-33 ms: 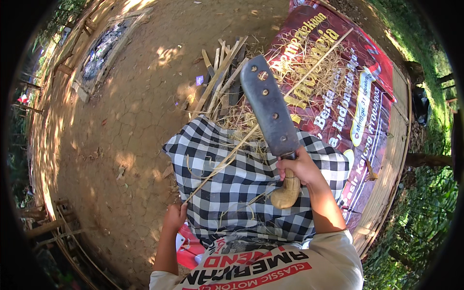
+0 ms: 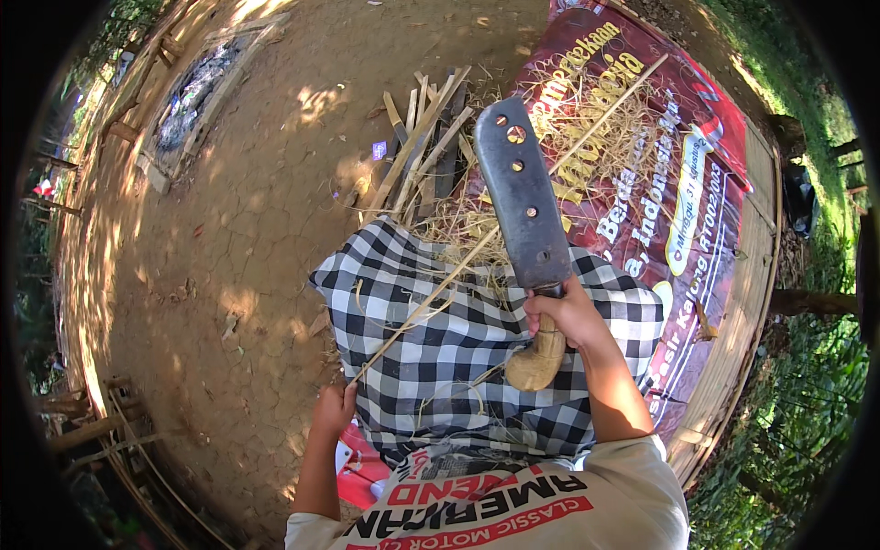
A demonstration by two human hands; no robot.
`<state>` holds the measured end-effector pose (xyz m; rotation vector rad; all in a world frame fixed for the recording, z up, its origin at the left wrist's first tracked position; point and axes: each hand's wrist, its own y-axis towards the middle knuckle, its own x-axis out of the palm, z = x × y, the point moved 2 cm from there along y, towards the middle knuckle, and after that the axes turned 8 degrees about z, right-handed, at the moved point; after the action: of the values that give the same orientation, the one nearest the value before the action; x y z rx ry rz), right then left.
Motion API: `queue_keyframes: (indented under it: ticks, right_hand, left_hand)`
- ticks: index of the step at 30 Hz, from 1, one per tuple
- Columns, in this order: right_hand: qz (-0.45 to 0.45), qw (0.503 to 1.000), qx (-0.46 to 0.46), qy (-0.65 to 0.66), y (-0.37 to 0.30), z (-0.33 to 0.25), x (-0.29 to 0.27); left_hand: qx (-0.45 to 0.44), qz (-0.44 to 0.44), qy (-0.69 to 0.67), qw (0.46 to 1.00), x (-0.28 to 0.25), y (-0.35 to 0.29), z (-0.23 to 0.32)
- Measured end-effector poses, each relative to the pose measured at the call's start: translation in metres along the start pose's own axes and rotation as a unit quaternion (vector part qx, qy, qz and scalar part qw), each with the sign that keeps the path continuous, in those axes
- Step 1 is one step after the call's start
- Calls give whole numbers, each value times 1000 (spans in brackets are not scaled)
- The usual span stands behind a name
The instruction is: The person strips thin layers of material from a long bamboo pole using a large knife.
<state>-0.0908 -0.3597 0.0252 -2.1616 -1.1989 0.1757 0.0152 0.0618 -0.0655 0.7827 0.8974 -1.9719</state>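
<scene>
My right hand (image 2: pixel 570 316) is closed around the curved wooden handle (image 2: pixel 535 360) of a large cleaver-like knife (image 2: pixel 524 197). Its dark, broad blade has a row of holes and points away from me. At the left, my left hand (image 2: pixel 335 406) is closed on the near end of a long, thin bamboo strip (image 2: pixel 609 115). The strip slants across my lap to the far right, and the blade hides part of it. Under both lies a black-and-white checkered cloth (image 2: pixel 394 341), spread over my lap with a few thin shavings on it.
Beyond the cloth, split strips (image 2: pixel 423 147) lie in a pile. A dark red printed banner (image 2: pixel 710 229) to the right bears many curly shavings (image 2: pixel 632 137). Bamboo slats (image 2: pixel 747 302) edge the right side. At far left, a framed ash bed (image 2: pixel 194 101) lies on cracked earth.
The knife has turned slightly clockwise: its blade tip moved a little right, and its handle end a little left. My left hand and the strip look almost still.
</scene>
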Motion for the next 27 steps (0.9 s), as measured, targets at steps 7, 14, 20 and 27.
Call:
queue_keyframes:
  ticks: [7,14,20,27]
  right_hand:
    - [-123,976,115,-141,-18,47,45]
    - [-123,988,75,-60,-6,39,33]
    - [-13,1000,19,1,-1,39,29]
    - [-129,988,47,-72,-17,58,47]
  left_hand:
    - [15,7,-17,1000,-5,-2,11]
    - [-10,33,4,999,6,-2,10]
    - [4,12,-23,1000,-2,1,23]
    - [-57,-52,-82,994,-8,8,15]
